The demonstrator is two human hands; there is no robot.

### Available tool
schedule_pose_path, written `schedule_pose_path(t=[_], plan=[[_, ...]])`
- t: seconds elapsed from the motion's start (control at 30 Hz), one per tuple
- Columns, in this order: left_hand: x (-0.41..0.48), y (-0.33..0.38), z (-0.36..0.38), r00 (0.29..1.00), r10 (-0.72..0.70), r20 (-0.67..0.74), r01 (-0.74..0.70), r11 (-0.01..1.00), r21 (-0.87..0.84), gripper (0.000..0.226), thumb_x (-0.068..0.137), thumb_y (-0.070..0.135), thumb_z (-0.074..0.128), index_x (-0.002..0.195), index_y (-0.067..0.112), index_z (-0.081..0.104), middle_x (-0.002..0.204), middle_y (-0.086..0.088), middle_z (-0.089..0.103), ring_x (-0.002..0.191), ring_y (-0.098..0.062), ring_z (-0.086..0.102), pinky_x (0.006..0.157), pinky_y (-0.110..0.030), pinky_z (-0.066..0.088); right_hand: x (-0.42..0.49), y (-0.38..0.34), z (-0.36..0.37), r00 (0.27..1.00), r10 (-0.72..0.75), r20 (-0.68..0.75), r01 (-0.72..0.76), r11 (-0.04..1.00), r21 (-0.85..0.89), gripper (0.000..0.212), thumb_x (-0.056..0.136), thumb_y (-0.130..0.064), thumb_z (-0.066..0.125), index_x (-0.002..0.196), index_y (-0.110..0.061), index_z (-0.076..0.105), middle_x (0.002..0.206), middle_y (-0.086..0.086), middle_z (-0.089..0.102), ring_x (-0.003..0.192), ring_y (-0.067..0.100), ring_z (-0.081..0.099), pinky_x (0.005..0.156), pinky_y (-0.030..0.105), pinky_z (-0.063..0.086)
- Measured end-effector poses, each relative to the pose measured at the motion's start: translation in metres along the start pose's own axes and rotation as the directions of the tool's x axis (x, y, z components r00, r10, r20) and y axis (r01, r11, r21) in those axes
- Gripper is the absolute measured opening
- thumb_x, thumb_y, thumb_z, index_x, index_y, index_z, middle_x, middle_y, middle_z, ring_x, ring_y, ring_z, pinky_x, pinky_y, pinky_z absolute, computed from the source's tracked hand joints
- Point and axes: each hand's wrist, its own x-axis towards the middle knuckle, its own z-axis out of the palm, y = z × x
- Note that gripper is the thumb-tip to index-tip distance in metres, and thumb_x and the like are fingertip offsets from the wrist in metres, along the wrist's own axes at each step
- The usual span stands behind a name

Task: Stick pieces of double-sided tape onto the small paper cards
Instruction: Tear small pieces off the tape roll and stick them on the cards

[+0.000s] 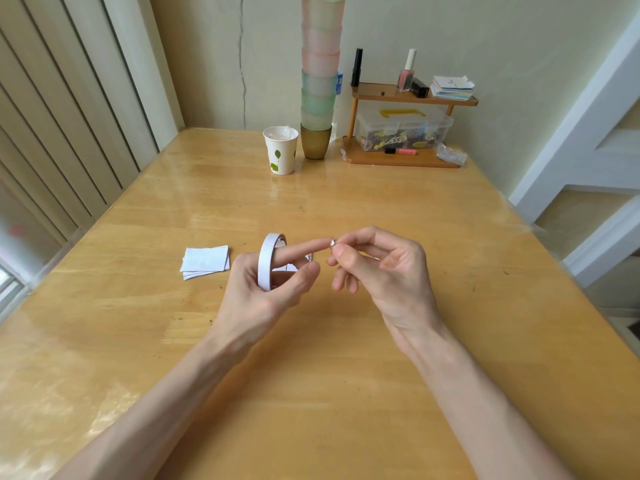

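Observation:
A white roll of double-sided tape [267,263] hangs around the index finger of my left hand [266,289], with the thumb curled under it. That index finger points right. My right hand [377,268] pinches a tiny piece of tape [334,242] between thumb and forefinger, right at the left fingertip. A small stack of white paper cards [205,262] lies on the wooden table [311,393], to the left of my left hand and apart from it.
At the back of the table stand a paper cup [281,150], a tall stack of coloured cups [318,81] and a small wooden shelf [408,98] with bottles, notes and a clear plastic box. The table edge runs along the right.

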Motion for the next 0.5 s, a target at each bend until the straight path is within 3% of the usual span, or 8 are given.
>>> schedule_pose_path(t=[0.13, 0.27, 0.5], plan=[[-0.0012, 0.0012, 0.0001, 0.998, 0.057, -0.003, -0.057, 0.995, 0.086, 0.024, 0.092, 0.033, 0.072, 0.114, 0.039, 0.079, 0.069, 0.006, 0.051, 0.053, -0.016, 0.032, 0.052, -0.026, 0.03, -0.0001, -0.002, 0.0002, 1.0, 0.029, 0.003, -0.029, 1.0, 0.012, 0.013, 0.087, -0.019, 0.074, 0.088, -0.006, 0.076, 0.079, 0.012, 0.075, 0.057, 0.025, 0.065, 0.057, 0.029, 0.046], [-0.0038, 0.002, 0.0008, 0.99, 0.142, -0.007, -0.136, 0.96, 0.245, 0.026, 0.097, 0.015, 0.07, 0.119, 0.028, 0.076, 0.066, 0.009, 0.051, 0.045, -0.005, 0.03, 0.051, -0.011, 0.028, 0.0005, -0.0015, -0.0001, 0.999, 0.046, -0.008, -0.045, 0.999, 0.016, 0.019, 0.088, -0.022, 0.074, 0.088, -0.003, 0.076, 0.077, 0.013, 0.074, 0.057, 0.026, 0.065, 0.057, 0.029, 0.046], [-0.002, 0.0019, -0.0003, 0.97, 0.245, -0.005, -0.223, 0.89, 0.398, 0.033, 0.093, 0.013, 0.067, 0.118, 0.034, 0.073, 0.057, 0.019, 0.048, 0.05, -0.005, 0.038, 0.059, -0.011, 0.033, 0.0006, -0.0038, -0.0017, 0.997, 0.078, 0.017, -0.078, 0.996, 0.041, 0.009, 0.096, -0.004, 0.069, 0.089, -0.002, 0.075, 0.078, 0.014, 0.074, 0.057, 0.024, 0.065, 0.057, 0.027, 0.046]])
